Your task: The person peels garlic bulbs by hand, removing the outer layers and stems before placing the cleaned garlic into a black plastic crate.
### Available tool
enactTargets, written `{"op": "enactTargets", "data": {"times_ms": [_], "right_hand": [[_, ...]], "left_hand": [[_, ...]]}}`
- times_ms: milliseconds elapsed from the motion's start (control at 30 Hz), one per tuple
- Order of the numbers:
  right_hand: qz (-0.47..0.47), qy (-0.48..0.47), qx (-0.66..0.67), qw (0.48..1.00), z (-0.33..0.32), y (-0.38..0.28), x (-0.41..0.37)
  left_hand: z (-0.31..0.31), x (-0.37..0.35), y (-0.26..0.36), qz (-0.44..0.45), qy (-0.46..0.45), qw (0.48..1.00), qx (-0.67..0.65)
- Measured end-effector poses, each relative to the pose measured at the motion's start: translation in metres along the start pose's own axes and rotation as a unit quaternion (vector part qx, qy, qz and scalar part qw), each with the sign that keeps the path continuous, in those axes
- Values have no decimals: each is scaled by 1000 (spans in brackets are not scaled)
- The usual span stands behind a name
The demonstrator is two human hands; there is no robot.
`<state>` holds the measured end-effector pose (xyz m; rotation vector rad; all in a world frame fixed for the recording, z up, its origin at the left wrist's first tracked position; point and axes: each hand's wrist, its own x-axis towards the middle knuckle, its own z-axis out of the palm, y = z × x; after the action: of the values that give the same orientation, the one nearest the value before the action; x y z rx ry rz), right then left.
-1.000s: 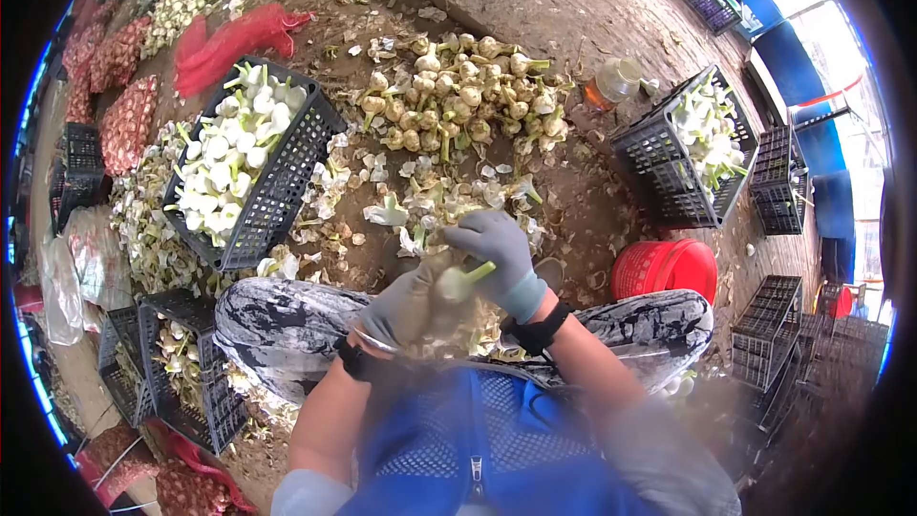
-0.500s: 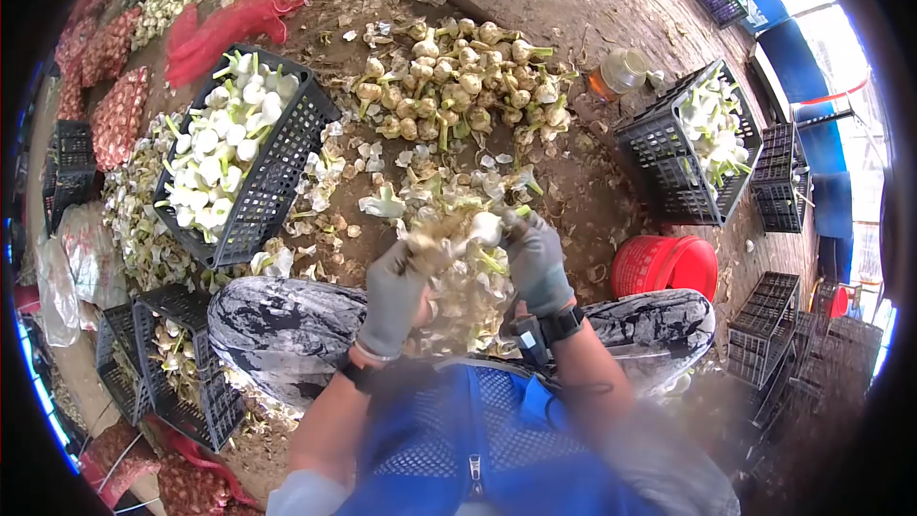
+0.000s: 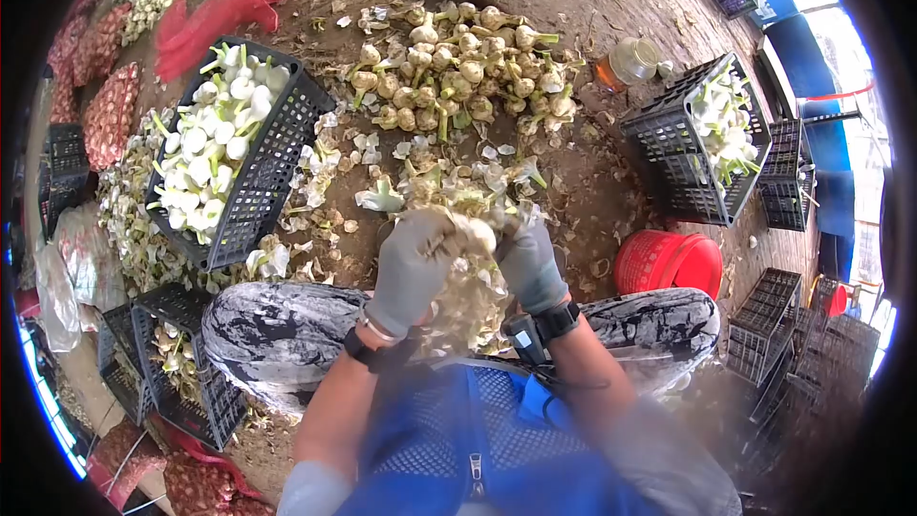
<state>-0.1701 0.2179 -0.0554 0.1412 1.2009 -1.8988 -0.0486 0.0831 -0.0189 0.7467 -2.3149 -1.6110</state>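
A white garlic bulb (image 3: 482,235) sits between my two hands, low over a heap of loose skins in front of my lap. My left hand (image 3: 413,263), in a grey glove, is closed against the bulb's left side, its fingertips partly hidden. From the other side my right hand (image 3: 531,266), gloved too, pinches at the bulb with curled fingers. Papery peelings (image 3: 463,301) lie below and between the hands. Just beyond them is a pile of unpeeled garlic bulbs (image 3: 458,72) with short stems.
Cleaned white garlic fills a black crate (image 3: 263,172) on the left, and another crate (image 3: 669,167) stands at the right. A red bucket (image 3: 650,263) is near my right knee. Farther off are a jar with amber liquid (image 3: 626,65) and a red mesh bag (image 3: 215,24).
My left hand has moved right and slightly up, closing in on the bulb. The right hand has shifted slightly left, so the gap between the hands is narrower.
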Motion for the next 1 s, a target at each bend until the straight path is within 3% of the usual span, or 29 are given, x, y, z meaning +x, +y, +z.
{"op": "enactTargets", "data": {"times_ms": [33, 67, 133, 200, 233, 300, 333, 367, 400, 433, 467, 500, 533, 567, 600, 667, 733, 767, 800, 867, 933, 1000], "right_hand": [[27, 47, 26, 998, -13, 4, 7], [55, 93, 51, 993, -24, 9, 11], [35, 147, 11, 989, -21, 5, 11], [-33, 70, -281, 957, -43, 14, 16], [-1, 90, -90, 992, -38, 15, 19], [-6, 107, -159, 981, -17, 4, 13], [-14, 120, -227, 966, -8, 0, 14], [-58, 63, -317, 945, -14, 12, 17], [43, 26, -210, 976, 0, 10, 16], [33, -2, -220, 975, 8, 10, 18], [22, -32, -229, 973, 13, 10, 22], [19, -86, -154, 984, 15, 7, 35], [68, -34, -146, 986, 11, 3, 49], [44, 17, -164, 985, 5, -3, 67], [23, 69, -182, 981, -5, -9, 87], [-80, 203, -282, 934, -63, -1, 153], [-216, 291, -462, 810, -110, -13, 200], [-208, 299, -503, 784, -126, -22, 220], [-199, 307, -542, 757, -137, -28, 237], [-111, 314, -534, 777, -150, -32, 264], [-75, 311, -546, 774, -181, -11, 289], [-33, 256, -432, 864, -166, -8, 269]], "left_hand": [[5, -4, -1, 54, -18, 998, -6], [8, -11, -3, 52, -21, 998, -7], [12, -21, -11, 154, -102, 979, 85], [6, -25, -27, 132, -131, 977, 104], [3, -23, -29, 35, -94, 991, 86], [-4, -11, -10, -160, -61, 985, 30], [-2, -8, -12, -160, -61, 985, 29], [0, -4, -15, -143, -46, 989, 0], [3, 1, -17, -125, -33, 991, -29], [-3, 10, -10, -205, -85, 970, -104], [-10, 15, -4, -164, -58, 977, -119], [-20, 16, -15, -190, 6, 970, -153], [-36, 18, -30, -214, 69, 956, -186], [-59, 27, -47, -131, 113, 879, -444], [-83, 36, -62, -40, 150, 730, -665], [-132, 49, -43, -28, 259, 673, -692], [-145, 52, -59, -44, 310, 651, -692], [-147, 53, -64, -57, 360, 626, -689], [-136, 55, -70, -59, 362, 630, -685], [-92, 57, -78, -135, 206, 681, -689], [-49, 61, -64, -194, 146, 762, -600], [-22, 66, -69, -306, 84, 793, -520]]}}
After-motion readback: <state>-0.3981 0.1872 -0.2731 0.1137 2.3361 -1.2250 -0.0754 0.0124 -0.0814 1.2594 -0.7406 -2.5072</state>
